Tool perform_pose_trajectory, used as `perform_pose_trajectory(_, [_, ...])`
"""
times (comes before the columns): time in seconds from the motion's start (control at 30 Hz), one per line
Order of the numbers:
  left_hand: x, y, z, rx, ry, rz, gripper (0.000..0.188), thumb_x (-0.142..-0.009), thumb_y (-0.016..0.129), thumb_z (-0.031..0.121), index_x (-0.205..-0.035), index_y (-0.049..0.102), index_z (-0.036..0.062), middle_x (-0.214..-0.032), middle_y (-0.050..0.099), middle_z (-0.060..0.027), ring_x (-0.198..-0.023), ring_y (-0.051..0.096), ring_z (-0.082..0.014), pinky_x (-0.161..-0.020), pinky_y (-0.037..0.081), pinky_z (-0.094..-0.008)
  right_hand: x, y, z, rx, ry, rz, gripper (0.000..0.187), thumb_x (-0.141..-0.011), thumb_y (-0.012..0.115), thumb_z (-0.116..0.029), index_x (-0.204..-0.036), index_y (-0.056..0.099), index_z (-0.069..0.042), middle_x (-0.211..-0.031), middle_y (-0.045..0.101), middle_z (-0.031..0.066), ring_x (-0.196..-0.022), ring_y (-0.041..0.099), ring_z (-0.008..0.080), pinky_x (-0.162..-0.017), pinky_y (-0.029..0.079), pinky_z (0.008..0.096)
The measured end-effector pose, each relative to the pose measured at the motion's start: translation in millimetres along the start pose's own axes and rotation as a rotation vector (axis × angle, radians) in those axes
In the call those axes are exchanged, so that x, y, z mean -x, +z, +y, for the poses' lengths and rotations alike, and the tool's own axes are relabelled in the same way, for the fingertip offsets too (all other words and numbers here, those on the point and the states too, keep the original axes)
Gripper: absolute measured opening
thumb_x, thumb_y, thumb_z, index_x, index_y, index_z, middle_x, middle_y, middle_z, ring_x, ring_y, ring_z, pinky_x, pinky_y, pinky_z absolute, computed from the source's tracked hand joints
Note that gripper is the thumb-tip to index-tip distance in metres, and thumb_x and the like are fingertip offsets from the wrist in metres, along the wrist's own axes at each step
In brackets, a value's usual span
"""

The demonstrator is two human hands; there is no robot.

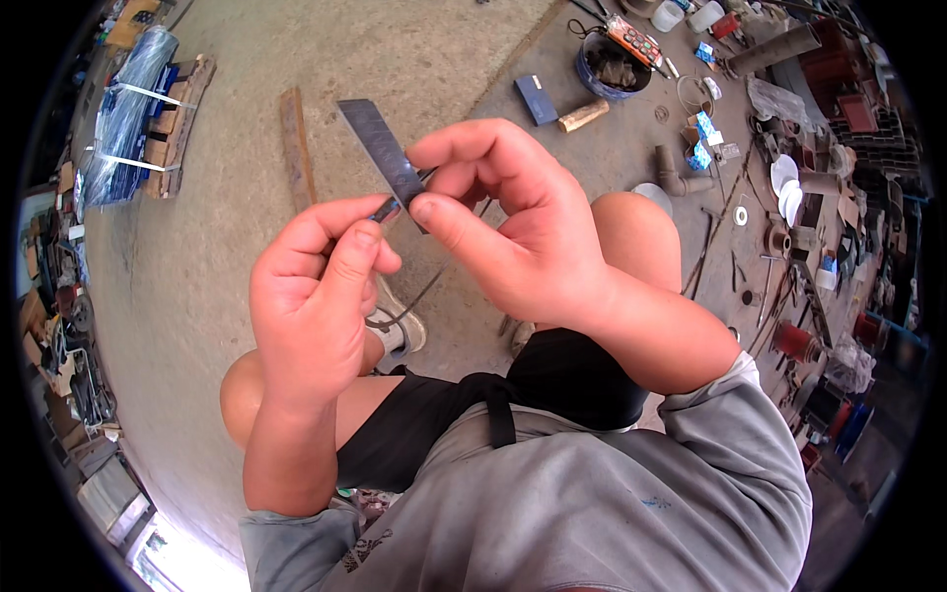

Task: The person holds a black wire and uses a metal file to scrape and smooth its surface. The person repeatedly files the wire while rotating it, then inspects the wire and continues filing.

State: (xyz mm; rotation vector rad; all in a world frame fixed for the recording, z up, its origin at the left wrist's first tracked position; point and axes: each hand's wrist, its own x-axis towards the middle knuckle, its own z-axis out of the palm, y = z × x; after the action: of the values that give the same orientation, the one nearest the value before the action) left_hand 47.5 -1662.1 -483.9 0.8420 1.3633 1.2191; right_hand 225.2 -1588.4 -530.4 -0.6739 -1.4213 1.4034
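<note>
My right hand (533, 217) pinches a dark, flat blade (375, 143) with a slanted end between thumb and fingers. The blade points up and to the left. Facing it, my left hand (321, 271) is closed on a thin dark piece (384, 210) with a bluish tip, close to the blade's lower edge. A thin dark cable (426, 288) loops below the hands toward my left hand. Whether the dark piece is that cable's end, I cannot tell, since fingers hide the link. Both hands are raised in front of my knees.
A rusty flat bar (296, 148) lies on the concrete floor ahead. Farther right are a blue box (536, 100), a wooden piece (583, 115) and a bucket (595, 84) with an orange remote control (633, 41). A pipe elbow (681, 178) and scattered tools lie right; a wrapped pallet load (133, 118) stands left.
</note>
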Motion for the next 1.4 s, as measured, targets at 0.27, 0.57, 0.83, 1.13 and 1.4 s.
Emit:
perform_pose_trajectory(0.27, [1, -3, 2, 0.021, -0.013, -0.006, 0.023, -0.106, 0.061, 0.010, -0.123, 0.066, -0.0041, -0.084, 0.068, -0.0056, -0.058, 0.045, -0.0010, -0.049, 0.033, -0.0169, -1, 2, 1, 0.027, -0.017, -0.011, 0.026, -0.092, 0.072, -0.001, -0.117, 0.064, -0.004, -0.082, 0.066, 0.0013, -0.075, 0.063, 0.0100, -0.070, 0.053, 0.0273])
perform_pose_trajectory(0.57, [2, -3, 4, 0.047, -0.040, 0.002, 0.023, -0.106, 0.059, 0.009, -0.123, 0.065, -0.0037, -0.082, 0.065, -0.0038, -0.060, 0.044, -0.0016, -0.049, 0.032, -0.0171, -1, 3, 1, -0.072, 0.045, -0.002, 0.027, -0.096, 0.071, -0.004, -0.121, 0.062, -0.002, -0.087, 0.068, 0.0009, -0.082, 0.063, 0.0080, -0.077, 0.053, 0.0273])
perform_pose_trajectory(0.83, [-5, -8, 17, 0.212, -0.151, -0.002, 0.022, -0.111, 0.047, 0.015, -0.117, 0.061, -0.0010, -0.070, 0.044, 0.0039, -0.057, 0.031, -0.0032, -0.045, 0.024, -0.0193, -37, -41, 9, -0.520, 0.400, 0.400, 0.029, -0.103, 0.067, -0.019, -0.127, 0.057, -0.006, -0.110, 0.072, 0.0034, -0.105, 0.068, 0.0137, -0.094, 0.051, 0.0349])
perform_pose_trajectory(1.13, [-17, -39, 33, 0.304, -0.211, 0.089, 0.021, -0.111, 0.045, 0.021, -0.106, 0.058, 0.0058, -0.063, 0.036, 0.0047, -0.051, 0.028, -0.0052, -0.042, 0.022, -0.0210, -51, -79, -4, -0.682, 0.253, 0.507, 0.024, -0.104, 0.063, -0.014, -0.126, 0.057, -0.005, -0.117, 0.071, 0.0110, -0.119, 0.067, 0.0240, -0.103, 0.052, 0.0412])
perform_pose_trajectory(1.4, [-25, -26, 22, -0.256, 0.028, -0.061, 0.021, -0.102, 0.061, 0.010, -0.122, 0.058, 0.0017, -0.083, 0.060, -0.0019, -0.073, 0.059, -0.0110, -0.068, 0.053, -0.0269, -46, -63, -8, -0.650, 0.194, 0.412, 0.025, -0.103, 0.065, -0.012, -0.124, 0.060, -0.001, -0.118, 0.072, 0.0125, -0.118, 0.068, 0.0241, -0.105, 0.053, 0.0391])
